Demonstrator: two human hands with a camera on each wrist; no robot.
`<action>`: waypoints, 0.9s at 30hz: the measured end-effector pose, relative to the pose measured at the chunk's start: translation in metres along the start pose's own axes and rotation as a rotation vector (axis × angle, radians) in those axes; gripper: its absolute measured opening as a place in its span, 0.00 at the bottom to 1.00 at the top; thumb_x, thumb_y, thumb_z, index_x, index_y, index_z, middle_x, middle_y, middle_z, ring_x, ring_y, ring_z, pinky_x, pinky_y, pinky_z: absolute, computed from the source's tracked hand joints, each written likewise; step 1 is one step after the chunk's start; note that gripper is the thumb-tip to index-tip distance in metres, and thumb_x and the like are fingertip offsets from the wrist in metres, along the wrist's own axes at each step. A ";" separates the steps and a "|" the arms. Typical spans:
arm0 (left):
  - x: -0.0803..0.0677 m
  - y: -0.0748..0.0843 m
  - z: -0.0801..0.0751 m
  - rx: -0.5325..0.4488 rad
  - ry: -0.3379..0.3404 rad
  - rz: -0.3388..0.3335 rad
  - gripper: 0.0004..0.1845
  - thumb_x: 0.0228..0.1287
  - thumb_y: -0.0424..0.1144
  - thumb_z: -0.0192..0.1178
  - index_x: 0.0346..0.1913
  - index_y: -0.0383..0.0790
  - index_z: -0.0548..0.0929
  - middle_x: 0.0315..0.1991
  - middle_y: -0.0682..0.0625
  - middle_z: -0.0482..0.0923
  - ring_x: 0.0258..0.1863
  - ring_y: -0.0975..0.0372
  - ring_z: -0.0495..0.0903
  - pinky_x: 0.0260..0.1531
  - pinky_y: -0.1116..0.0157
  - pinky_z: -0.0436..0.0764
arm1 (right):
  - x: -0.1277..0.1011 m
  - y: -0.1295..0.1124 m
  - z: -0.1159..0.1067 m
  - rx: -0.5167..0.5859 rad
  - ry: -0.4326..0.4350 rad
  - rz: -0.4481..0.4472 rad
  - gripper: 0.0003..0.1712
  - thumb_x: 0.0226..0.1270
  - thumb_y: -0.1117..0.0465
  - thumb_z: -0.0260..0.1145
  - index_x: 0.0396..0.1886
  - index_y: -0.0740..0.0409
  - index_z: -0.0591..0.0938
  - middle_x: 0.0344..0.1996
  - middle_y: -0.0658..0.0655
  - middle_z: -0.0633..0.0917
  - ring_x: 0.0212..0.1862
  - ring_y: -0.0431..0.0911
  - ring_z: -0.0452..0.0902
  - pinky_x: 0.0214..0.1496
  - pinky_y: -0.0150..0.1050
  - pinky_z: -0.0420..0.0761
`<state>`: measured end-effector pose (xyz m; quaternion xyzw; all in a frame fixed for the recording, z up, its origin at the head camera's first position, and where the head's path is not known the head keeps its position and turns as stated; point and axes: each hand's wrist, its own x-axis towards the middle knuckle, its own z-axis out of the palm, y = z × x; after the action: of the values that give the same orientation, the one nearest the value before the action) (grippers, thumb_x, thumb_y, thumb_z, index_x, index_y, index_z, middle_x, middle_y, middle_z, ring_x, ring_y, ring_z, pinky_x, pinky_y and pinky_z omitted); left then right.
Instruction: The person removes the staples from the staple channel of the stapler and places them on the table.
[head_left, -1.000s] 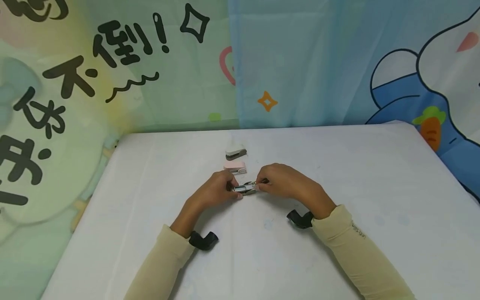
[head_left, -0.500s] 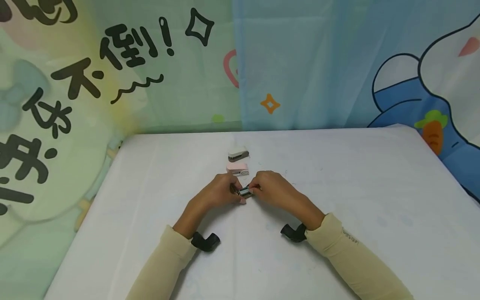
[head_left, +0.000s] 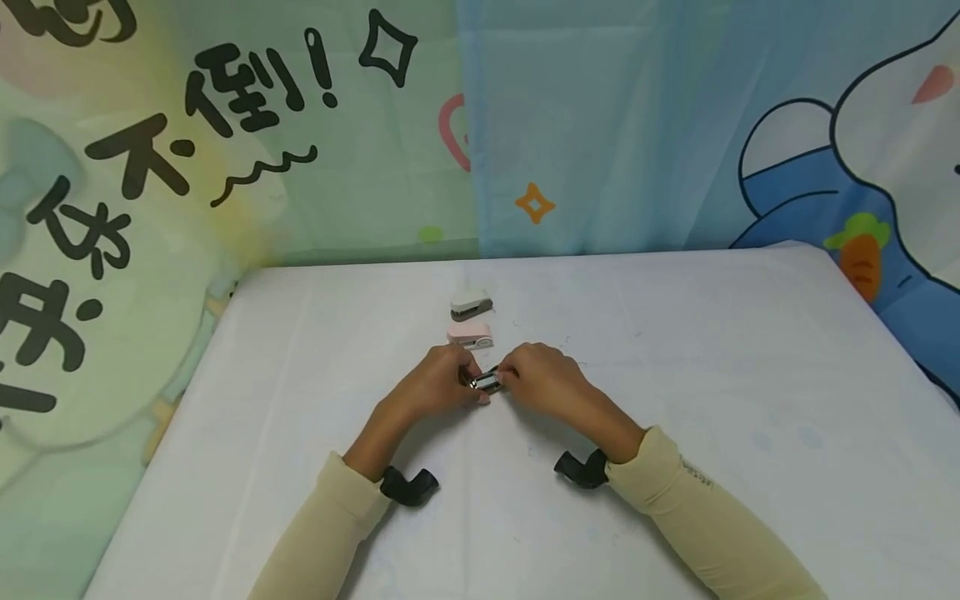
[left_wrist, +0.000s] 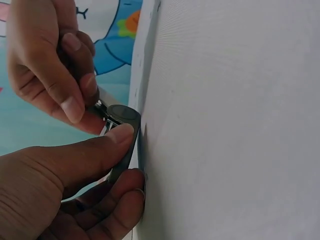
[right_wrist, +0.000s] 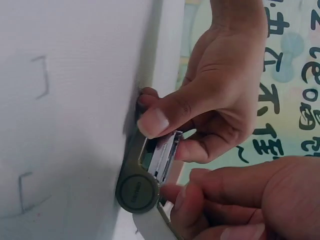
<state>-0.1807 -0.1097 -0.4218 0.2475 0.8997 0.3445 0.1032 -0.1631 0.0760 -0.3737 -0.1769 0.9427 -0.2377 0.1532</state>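
A stapler (head_left: 489,382) with a dark grey base lies between both hands, low over the white cloth. My left hand (head_left: 442,382) grips its front end, thumb along one side and fingers along the other. In the right wrist view the round hinge (right_wrist: 137,192) faces the camera, and the silver magazine (right_wrist: 164,157) shows exposed. A white cover (right_wrist: 150,222) swings back past the hinge. My right hand (head_left: 543,375) pinches at the hinge end with thumb and fingertips; those fingers hide the exact spot. Beyond the hands stand a pink stapler (head_left: 471,336) and a white-and-grey stapler (head_left: 471,306).
A white cloth (head_left: 712,375) covers the table, backed by printed curtains (head_left: 600,125). Thin bracket-shaped bits like a loose staple (right_wrist: 45,75) show on the cloth in the right wrist view. A black wrist mount (head_left: 408,486) sits under the left cuff, another under the right.
My right hand has shifted left and slightly nearer, closing in on the stapler's hinge end. The left hand keeps its grip with little movement. In the last half second both hands barely moved.
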 end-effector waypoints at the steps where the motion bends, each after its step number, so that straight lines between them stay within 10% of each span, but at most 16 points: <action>1: 0.000 -0.001 0.001 0.003 0.002 0.001 0.12 0.49 0.34 0.77 0.33 0.36 0.84 0.27 0.55 0.81 0.29 0.66 0.77 0.32 0.68 0.77 | 0.000 0.000 0.000 0.014 -0.006 0.001 0.11 0.71 0.62 0.62 0.45 0.60 0.87 0.23 0.49 0.79 0.21 0.41 0.67 0.21 0.33 0.62; 12: -0.001 0.001 0.002 0.011 0.031 0.016 0.12 0.51 0.34 0.76 0.34 0.35 0.83 0.28 0.54 0.82 0.30 0.66 0.78 0.33 0.68 0.77 | 0.005 0.012 0.001 0.243 -0.139 -0.083 0.15 0.74 0.66 0.54 0.47 0.69 0.84 0.16 0.50 0.74 0.17 0.38 0.61 0.21 0.32 0.61; 20: -0.002 0.002 -0.001 0.023 0.050 -0.017 0.12 0.50 0.34 0.76 0.34 0.35 0.83 0.28 0.53 0.81 0.28 0.66 0.77 0.31 0.67 0.77 | 0.013 0.024 0.000 0.522 -0.189 0.016 0.17 0.76 0.63 0.55 0.54 0.70 0.80 0.29 0.60 0.81 0.14 0.40 0.64 0.18 0.34 0.63; 27: -0.003 0.001 -0.002 0.013 0.061 -0.007 0.12 0.49 0.33 0.76 0.34 0.34 0.83 0.28 0.53 0.81 0.29 0.65 0.77 0.32 0.67 0.77 | 0.014 0.024 0.001 0.552 -0.175 0.038 0.16 0.75 0.63 0.56 0.52 0.68 0.82 0.29 0.61 0.81 0.14 0.41 0.65 0.16 0.34 0.62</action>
<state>-0.1787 -0.1116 -0.4198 0.2346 0.9054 0.3458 0.0755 -0.1813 0.0895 -0.3893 -0.1306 0.8287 -0.4664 0.2806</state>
